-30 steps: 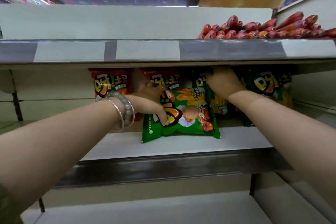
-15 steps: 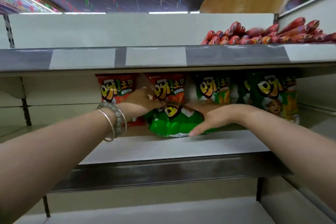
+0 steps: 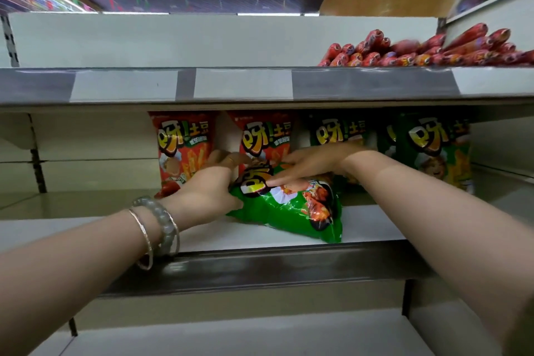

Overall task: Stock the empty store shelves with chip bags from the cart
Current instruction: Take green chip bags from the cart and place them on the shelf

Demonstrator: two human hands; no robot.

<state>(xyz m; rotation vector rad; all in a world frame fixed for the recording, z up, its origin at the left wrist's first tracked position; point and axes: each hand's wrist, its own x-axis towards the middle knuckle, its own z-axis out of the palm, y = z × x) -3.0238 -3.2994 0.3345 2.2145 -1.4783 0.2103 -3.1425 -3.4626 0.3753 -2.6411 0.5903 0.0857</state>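
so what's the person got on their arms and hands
Both forearms are bare, with no sleeves in view. The left wrist carries a thin silver bangle and, beside it, a pale grey-green beaded bracelet. The left hand has a slim gold-toned ring on one finger. The right hand shows no jewellery.

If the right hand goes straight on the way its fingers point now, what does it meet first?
Probably the left hand, which grips the same green chip bag; the right hand points left across it. Depth is unclear.
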